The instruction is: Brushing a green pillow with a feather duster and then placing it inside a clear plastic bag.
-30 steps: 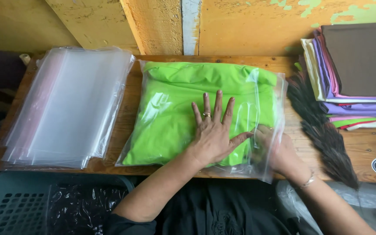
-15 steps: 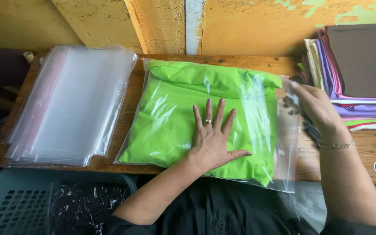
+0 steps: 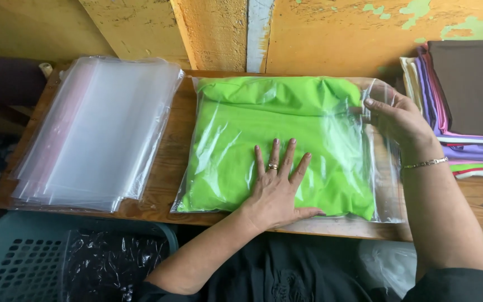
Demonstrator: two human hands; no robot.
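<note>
A small garment-packing workshop, by the look of it. A worn wooden counter (image 3: 163,168) stands against a yellow wall (image 3: 331,33) with flaking paint. It carries a pile of clear plastic bags (image 3: 96,134), a bagged green garment (image 3: 275,128) and a stack of folded cloth (image 3: 465,100). A teal plastic crate (image 3: 29,263) sits below.

Peeling yellow wall (image 3: 331,33), worn wooden table (image 3: 169,168), daylight

the left hand (image 3: 278,187) is lying flat, palm down, fingers spread and pointing toward twelve o'clock, thumb toward three. the right hand (image 3: 401,120) is reaching toward eleven o'clock, its fingers curling, forearm running back toward five.
</note>
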